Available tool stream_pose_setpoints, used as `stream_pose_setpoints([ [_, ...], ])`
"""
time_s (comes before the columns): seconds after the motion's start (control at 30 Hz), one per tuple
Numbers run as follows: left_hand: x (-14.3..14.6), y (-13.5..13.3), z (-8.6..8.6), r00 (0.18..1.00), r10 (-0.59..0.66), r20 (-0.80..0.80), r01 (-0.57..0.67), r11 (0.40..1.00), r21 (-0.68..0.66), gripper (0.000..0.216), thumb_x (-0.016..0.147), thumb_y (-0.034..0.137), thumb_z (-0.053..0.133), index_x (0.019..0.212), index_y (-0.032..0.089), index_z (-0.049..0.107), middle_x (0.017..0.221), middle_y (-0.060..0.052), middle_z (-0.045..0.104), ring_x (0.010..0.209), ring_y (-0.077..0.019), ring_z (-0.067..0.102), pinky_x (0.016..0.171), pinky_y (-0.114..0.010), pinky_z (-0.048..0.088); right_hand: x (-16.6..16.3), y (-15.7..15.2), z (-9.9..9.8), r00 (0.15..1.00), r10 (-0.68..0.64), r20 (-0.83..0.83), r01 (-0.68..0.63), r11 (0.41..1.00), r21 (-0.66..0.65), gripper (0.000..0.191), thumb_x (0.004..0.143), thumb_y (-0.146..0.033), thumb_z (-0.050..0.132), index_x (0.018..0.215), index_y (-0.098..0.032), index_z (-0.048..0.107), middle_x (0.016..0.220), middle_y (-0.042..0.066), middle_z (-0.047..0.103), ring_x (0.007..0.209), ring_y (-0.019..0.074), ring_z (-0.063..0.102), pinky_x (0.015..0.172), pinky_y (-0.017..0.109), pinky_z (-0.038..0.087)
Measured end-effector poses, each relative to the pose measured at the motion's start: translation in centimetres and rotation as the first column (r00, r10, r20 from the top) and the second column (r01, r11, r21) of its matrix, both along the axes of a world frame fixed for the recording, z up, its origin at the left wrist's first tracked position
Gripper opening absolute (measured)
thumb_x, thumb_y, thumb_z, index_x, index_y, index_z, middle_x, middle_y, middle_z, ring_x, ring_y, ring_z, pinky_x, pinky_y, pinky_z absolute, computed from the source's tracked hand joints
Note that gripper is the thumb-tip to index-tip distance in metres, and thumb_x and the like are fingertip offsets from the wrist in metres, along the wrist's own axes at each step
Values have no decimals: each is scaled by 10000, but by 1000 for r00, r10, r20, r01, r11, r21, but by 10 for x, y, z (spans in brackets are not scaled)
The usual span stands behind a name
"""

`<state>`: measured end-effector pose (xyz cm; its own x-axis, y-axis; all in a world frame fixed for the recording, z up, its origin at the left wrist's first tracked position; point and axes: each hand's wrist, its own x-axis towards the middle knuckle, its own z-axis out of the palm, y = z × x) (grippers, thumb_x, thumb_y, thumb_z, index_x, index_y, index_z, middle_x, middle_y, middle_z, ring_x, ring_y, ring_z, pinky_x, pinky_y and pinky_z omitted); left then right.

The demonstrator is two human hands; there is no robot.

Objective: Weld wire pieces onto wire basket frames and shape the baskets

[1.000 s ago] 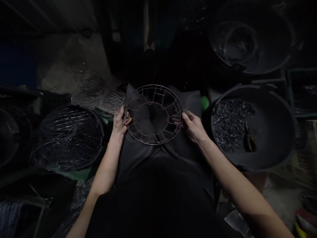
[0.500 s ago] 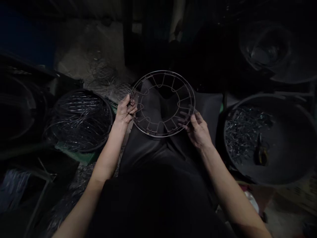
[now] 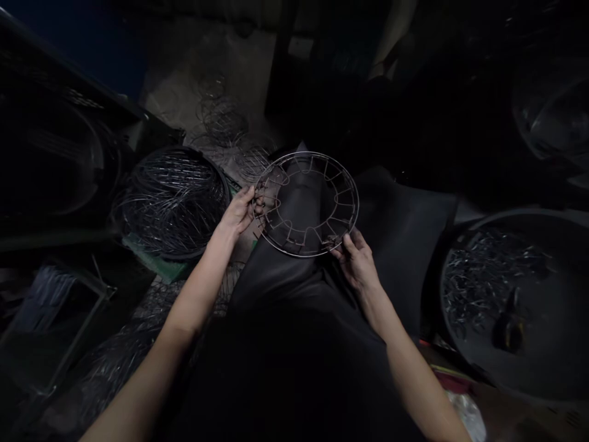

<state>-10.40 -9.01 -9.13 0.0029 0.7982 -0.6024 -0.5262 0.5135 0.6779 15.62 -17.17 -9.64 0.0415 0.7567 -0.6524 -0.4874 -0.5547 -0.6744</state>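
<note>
I hold a round wire frame (image 3: 307, 161) over my lap, which is covered in dark cloth. It has an outer ring, an inner ring and bent wire loops between them. My left hand (image 3: 240, 212) grips its left rim with fingers curled round the wire. My right hand (image 3: 355, 261) pinches the lower right rim. The frame tilts a little, with its left side nearer my left hand.
A dark tub (image 3: 151, 245) heaped with wire rings stands at my left. Another dark tub (image 3: 464, 224) at my right holds small metal clips and pliers (image 3: 506, 328). Loose wire rings (image 3: 223, 120) lie on the floor ahead. A further tub (image 3: 552, 123) sits at far right.
My view has swung left and down. The frame has turned in my hands, and my right hand has shifted from the right rim to the lower right rim.
</note>
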Motion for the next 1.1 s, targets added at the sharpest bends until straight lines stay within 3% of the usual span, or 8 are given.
stream_pose_setpoints([
  [0.07, 3, -3, 5, 999, 31, 16, -32, 999, 33, 353, 739, 341, 719, 744, 181, 405, 516, 96, 443, 367, -26, 379, 407, -142, 355, -3, -6, 3, 999, 15, 42, -16, 1000, 12, 459, 656, -392, 760, 1034, -258, 537, 834, -40, 652, 721, 115, 657, 686, 248, 562],
  [0.2, 6, -17, 31, 999, -6, 40, 1, 993, 114, 395, 741, 398, 703, 695, 177, 378, 470, 111, 346, 321, -8, 223, 358, -136, 261, 5, -35, 25, 989, 96, 115, -97, 995, 2, 458, 724, -436, 702, 1118, -293, 516, 1142, 7, 616, 889, 161, 654, 757, 319, 564],
  [0.3, 0, -34, 47, 994, -105, -12, 106, 992, 76, 363, 749, 424, 688, 725, 171, 428, 461, 108, 331, 317, -8, 208, 343, -133, 225, 35, -52, 43, 899, 412, 145, -411, 911, -38, 430, 753, -474, 666, 1102, -238, 582, 1113, 58, 647, 981, 217, 633, 857, 381, 528],
  [0.37, -3, -43, 48, 984, -167, -58, 169, 985, 38, 332, 758, 440, 674, 823, 164, 500, 464, 102, 344, 319, -9, 212, 336, -126, 190, 57, -48, 55, 794, 531, 294, -540, 840, -58, 409, 748, -497, 660, 1021, -195, 636, 1036, 84, 676, 994, 244, 626, 895, 397, 503],
  [0.5, 4, -47, 46, 964, -257, -75, 261, 964, 48, 338, 778, 433, 652, 940, 154, 551, 473, 92, 360, 328, -7, 220, 349, -127, 203, 78, -8, 80, 705, 328, 628, -458, 888, 50, 489, 827, -571, 505, 1157, -220, 594, 1184, 84, 616, 1011, 241, 618, 905, 406, 490],
  [0.67, 18, -44, 58, 953, -296, -62, 299, 954, 35, 352, 766, 433, 666, 934, 141, 561, 454, 92, 353, 340, -10, 221, 358, -125, 187, 60, 37, 104, 586, 418, 694, -654, 750, 100, 413, 863, -479, 511, 1182, -239, 614, 1185, 57, 627, 1106, 229, 569, 995, 386, 416],
  [0.87, 22, -50, 66, 957, -271, -105, 277, 960, 49, 362, 761, 450, 662, 907, 133, 568, 436, 91, 356, 339, -14, 239, 369, -136, 215, 57, 39, 115, 711, 525, 468, -616, 786, 54, 464, 786, -510, 602, 1087, -160, 655, 997, 82, 689, 882, 209, 648, 798, 331, 529],
  [1.1, 27, -55, 71, 951, -281, -126, 288, 957, 36, 377, 731, 474, 679, 871, 138, 580, 430, 83, 366, 343, -21, 240, 360, -140, 198, 57, 33, 107, 818, 442, 368, -475, 880, 1, 398, 687, -505, 707, 887, -161, 697, 735, 52, 683, 611, 153, 621, 575, 255, 516],
])
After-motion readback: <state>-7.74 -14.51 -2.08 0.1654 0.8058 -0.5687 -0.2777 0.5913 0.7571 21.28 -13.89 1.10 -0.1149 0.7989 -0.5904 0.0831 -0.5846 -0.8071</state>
